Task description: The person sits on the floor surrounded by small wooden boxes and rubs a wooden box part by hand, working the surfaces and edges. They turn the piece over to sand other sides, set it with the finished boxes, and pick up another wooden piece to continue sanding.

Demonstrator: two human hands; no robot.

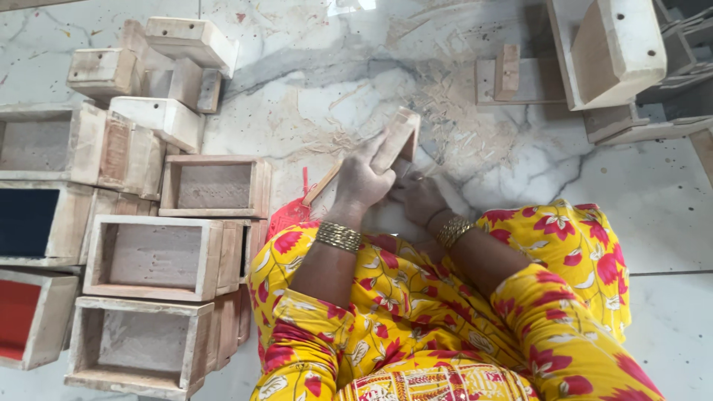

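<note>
My left hand (364,178) grips a small open wooden box frame (397,137), holding it tilted on its edge against the marble floor. Right beside it, my right hand (420,197) rests low against the frame's near side; its fingers are curled, and I cannot make out whether anything is in them. Both wrists wear gold bangles. My knees in yellow flowered cloth fill the lower middle of the view. A red object (286,215) lies partly hidden under my left forearm.
Several plain wooden boxes (152,256) are stacked in rows at the left, two with blue or red inner faces (26,219). Wood shavings (445,111) litter the floor ahead. More wooden parts and a pale block (616,44) lie at the top right.
</note>
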